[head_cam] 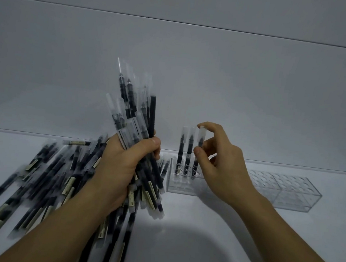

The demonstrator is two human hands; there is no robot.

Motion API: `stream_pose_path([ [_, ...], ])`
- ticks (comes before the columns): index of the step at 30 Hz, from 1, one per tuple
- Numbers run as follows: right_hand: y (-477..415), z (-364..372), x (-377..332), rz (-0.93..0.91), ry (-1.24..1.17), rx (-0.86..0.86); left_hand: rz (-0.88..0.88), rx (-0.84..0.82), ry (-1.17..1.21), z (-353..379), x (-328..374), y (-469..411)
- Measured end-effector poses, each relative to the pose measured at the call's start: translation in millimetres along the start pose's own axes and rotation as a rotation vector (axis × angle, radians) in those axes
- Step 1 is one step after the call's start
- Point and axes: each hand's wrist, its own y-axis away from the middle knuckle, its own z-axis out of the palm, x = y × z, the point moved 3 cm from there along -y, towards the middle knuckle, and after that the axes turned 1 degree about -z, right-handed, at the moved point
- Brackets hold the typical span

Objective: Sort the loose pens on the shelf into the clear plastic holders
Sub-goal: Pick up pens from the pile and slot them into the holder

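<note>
Fingers (145, 147) round pens (132, 110); white shelf (200, 228), pale wall (235, 84).

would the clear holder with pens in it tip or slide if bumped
Probably slides rather than tips: the clear holder is low and wide on a smooth shelf. Likely light, being thin plastic. The tall pens in it may wobble.

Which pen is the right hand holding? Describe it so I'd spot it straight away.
Look at the clear plastic holder with round holes mid-shelf, left of the empty holders. Three black pens with clear caps stand upright in it, side by side. The one meant is the rightmost pen, the only one pinched by the right hand.
</note>
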Motion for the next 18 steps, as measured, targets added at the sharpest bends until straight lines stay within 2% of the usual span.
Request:
stream_pose_path([
  [3, 1.5, -2.0, -3.9, 0.018, 0.056, 0.049, -0.007, -0.010, -0.016, 0.8, 1.1, 1.1],
  [5, 2.4, -5.3, -9.2, 0.010, 0.056, 0.149, -0.018, -0.037, -0.019, 1.9, 1.9, 2.3],
  [8, 3.4, -12.7, -21.9, -0.084, -0.006, 0.316, -0.014, -0.075, -0.083, 2.0, 1.9, 3.9],
  [11, 6.1, -18.1, -36.4, -0.164, -0.086, 0.382, -0.011, -0.098, -0.111, 4.2, 2.6, 5.8],
  [13, 7.3, -17.5, -42.7, -0.166, -0.141, 0.369, -0.017, -0.121, -0.125, 6.6, 3.1, 7.3],
  [18, 8.3, -7.1, -43.7, -0.044, -0.387, 0.200, -0.016, -0.173, -0.155, 12.6, 1.0, 9.6],
])
